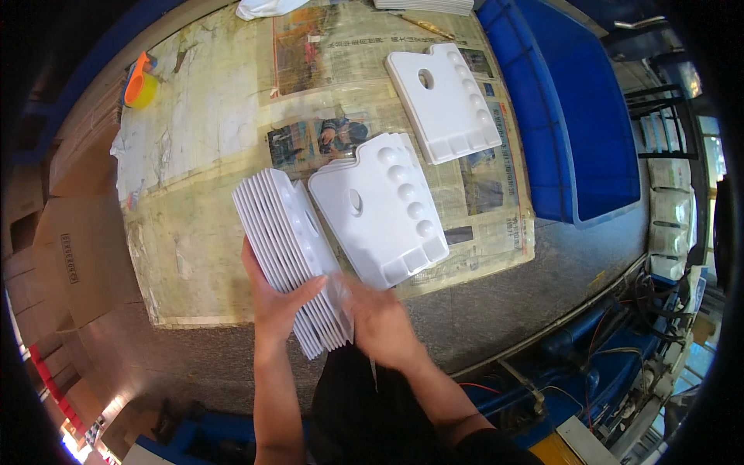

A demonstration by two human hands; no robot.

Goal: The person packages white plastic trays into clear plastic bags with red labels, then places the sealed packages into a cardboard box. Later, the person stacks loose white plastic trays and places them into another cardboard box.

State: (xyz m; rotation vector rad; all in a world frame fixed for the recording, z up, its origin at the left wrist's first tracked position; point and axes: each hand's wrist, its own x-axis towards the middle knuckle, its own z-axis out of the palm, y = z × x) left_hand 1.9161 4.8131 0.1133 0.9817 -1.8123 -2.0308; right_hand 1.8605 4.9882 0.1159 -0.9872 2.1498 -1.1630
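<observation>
My left hand [276, 311] grips a thick stack of white plastic paint palettes [276, 256] on edge, thumb across the near part. Against the right side of that stack is my right hand [383, 325], blurred, its fingers curled. A thin pointed tool [374, 372] sticks out below this fist; the rest of it is hidden by the hand. Just right of the held stack lies a slightly fanned pile of white palettes [372, 215], wells facing down so they show as bumps. Farther back right lies another neat palette pile [444, 110].
Newspaper and clear film cover the worktable [197, 232]. A deep blue plastic crate [546, 116] stands along its right side. An orange and yellow tape dispenser [139, 87] sits at the far left, near cardboard boxes [87, 261]. A brush-like tool [427, 26] lies at the back. Blue machinery [558, 354] is at lower right.
</observation>
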